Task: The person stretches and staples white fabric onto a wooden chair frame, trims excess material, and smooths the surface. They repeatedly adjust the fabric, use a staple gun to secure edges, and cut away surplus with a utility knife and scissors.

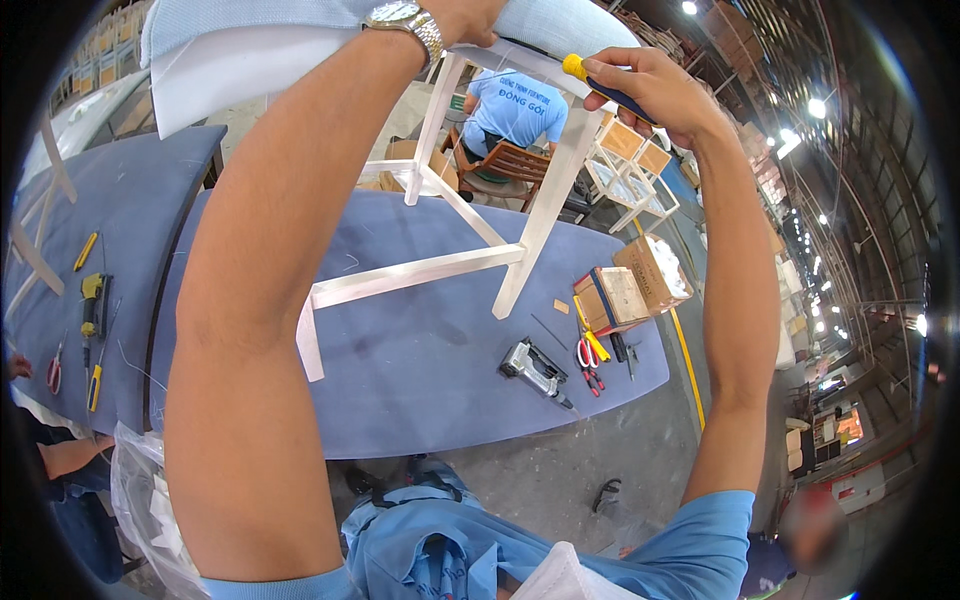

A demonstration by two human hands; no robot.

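Note:
A chair with a pale wooden frame and light blue upholstery stands on a padded table. White cloth hangs from the upholstery's left side. My left hand, with a metal watch on its wrist, is at the top of the picture with its fingers bent against the chair's upholstered edge; part of it is cut off. To the right, beside the top of a chair leg, my right hand is wrapped round a yellow and blue screwdriver handle. I cannot clearly make out its shaft.
Near the table's right end lie a staple gun, red-handled scissors, a yellow cutter and cardboard boxes. A second padded table at left bears more tools. A person in blue sits beyond the chair; another's arm shows at lower left.

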